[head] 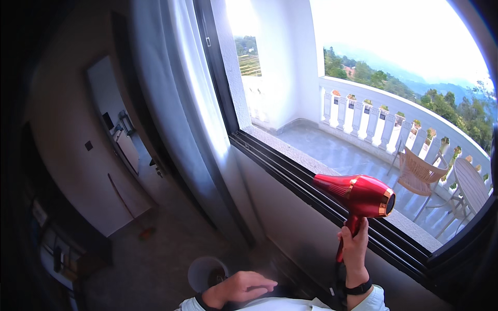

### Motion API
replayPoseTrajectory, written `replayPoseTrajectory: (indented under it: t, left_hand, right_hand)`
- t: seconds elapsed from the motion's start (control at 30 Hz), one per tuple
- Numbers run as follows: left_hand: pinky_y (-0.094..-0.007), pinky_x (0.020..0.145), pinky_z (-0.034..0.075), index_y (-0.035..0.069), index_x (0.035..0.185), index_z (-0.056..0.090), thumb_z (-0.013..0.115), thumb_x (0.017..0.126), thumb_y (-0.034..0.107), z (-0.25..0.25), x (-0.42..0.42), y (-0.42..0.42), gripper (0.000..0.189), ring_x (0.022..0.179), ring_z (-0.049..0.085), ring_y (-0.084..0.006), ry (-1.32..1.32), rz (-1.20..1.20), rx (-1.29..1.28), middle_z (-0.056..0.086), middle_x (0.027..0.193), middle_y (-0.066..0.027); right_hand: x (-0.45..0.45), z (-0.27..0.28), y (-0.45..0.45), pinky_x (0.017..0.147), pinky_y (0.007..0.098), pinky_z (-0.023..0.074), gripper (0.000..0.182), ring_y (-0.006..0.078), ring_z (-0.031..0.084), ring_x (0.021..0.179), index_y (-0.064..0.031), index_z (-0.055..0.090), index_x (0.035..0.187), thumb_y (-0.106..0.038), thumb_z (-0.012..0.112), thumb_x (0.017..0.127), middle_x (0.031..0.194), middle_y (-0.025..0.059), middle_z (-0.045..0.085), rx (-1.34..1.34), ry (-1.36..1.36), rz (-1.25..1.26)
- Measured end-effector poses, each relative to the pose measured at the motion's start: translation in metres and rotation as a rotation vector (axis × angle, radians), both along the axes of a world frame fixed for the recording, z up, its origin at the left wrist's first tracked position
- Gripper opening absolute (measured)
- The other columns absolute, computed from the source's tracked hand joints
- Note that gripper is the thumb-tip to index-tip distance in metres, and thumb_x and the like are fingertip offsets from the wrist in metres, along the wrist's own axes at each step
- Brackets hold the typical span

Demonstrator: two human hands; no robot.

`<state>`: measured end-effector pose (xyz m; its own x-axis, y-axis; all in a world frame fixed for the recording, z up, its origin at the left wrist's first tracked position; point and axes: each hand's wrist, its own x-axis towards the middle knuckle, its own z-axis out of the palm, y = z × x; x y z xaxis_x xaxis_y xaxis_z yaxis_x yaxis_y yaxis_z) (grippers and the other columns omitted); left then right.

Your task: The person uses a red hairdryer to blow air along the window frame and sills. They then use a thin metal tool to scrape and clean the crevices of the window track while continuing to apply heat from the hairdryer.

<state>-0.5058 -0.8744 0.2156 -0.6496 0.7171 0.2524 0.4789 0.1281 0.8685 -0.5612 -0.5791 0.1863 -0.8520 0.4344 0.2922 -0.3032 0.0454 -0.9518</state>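
My right hand (355, 247) is wrapped around the handle of a red hair dryer (362, 196) with gold-coloured trim. The dryer is raised in front of the window track, its nozzle towards the left and its round rear intake towards the right. Below the handle, a dark cord (338, 276) runs down past my wrist, which wears a black band (358, 287). Low in the middle, my left hand (249, 284) holds nothing. Its fingers stretch out flat to the right, with the thumb slightly apart, close to my light-coloured clothing.
A black sliding-window track (280, 163) crosses in front of me. Beyond it, the balcony has a white balustrade (356, 120), a woven chair (420, 171) and a slatted round table (469, 184). A long curtain (175, 97) hangs at left. A pale bin (206, 272) stands on the floor.
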Motion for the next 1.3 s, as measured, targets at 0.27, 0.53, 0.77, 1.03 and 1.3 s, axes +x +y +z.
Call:
replayPoseTrajectory:
  t: [0.27,0.53,0.77,1.03,1.3]
  left_hand:
    - [-0.0385,0.08,0.047,0.006,0.083,0.066,0.057,0.078,0.011,-0.021,-0.235,-0.068,0.012,0.085,0.061,-0.0282,0.656,0.487,-0.521,0.064,0.085,-0.0109]
    - [-0.0427,0.106,0.023,0.002,0.098,0.061,0.048,0.079,0.014,0.025,-0.434,-0.076,0.026,0.121,0.043,-0.0297,1.35,0.687,-1.002,0.057,0.113,-0.0154]
    - [-0.0458,0.095,0.026,0.017,0.095,0.069,0.048,0.084,0.024,0.018,-0.438,-0.137,0.025,0.101,0.059,-0.0198,0.727,0.597,-1.758,0.067,0.1,-0.0046]
    - [-0.0391,0.073,0.038,0.02,0.071,0.07,0.055,0.074,0.016,0.012,-0.346,-0.242,0.016,0.076,0.063,-0.0189,0.92,0.623,-1.743,0.067,0.072,-0.0005]
    - [-0.0344,0.073,0.039,0.014,0.074,0.071,0.057,0.073,0.016,0.018,-0.316,-0.296,0.015,0.088,0.057,-0.0205,0.998,0.641,-1.633,0.062,0.084,-0.0024]
  right_hand:
    - [-0.018,0.026,-0.014,0.057,0.0229,0.045,0.036,0.0129,0.053,0.064,-0.0023,0.038,0.114,0.002,0.053,0.082,0.089,0.0085,0.052,-0.088,-0.007,-0.07]
    - [-0.028,0.025,-0.028,0.057,0.0258,0.0457,0.049,0.0145,0.053,0.063,-0.0013,0.035,0.123,-0.006,0.058,0.081,0.094,0.011,0.05,-0.005,-0.012,-0.183]
    - [-0.034,0.014,-0.055,0.064,0.028,0.0469,0.046,0.0167,0.055,0.07,-0.0011,0.039,0.119,-0.004,0.061,0.079,0.097,0.0117,0.052,0.069,0.013,-0.1]
    - [-0.093,0.0,-0.11,0.078,0.0344,0.0453,0.04,0.0275,0.056,0.089,-0.002,0.05,0.11,0.0,0.063,0.072,0.1,0.0138,0.057,0.484,0.031,0.001]
    - [-0.131,-0.013,-0.169,0.082,0.0359,0.0459,0.047,0.0319,0.056,0.095,-0.0046,0.045,0.117,0.0,0.061,0.073,0.104,0.0164,0.056,0.395,0.03,0.013]
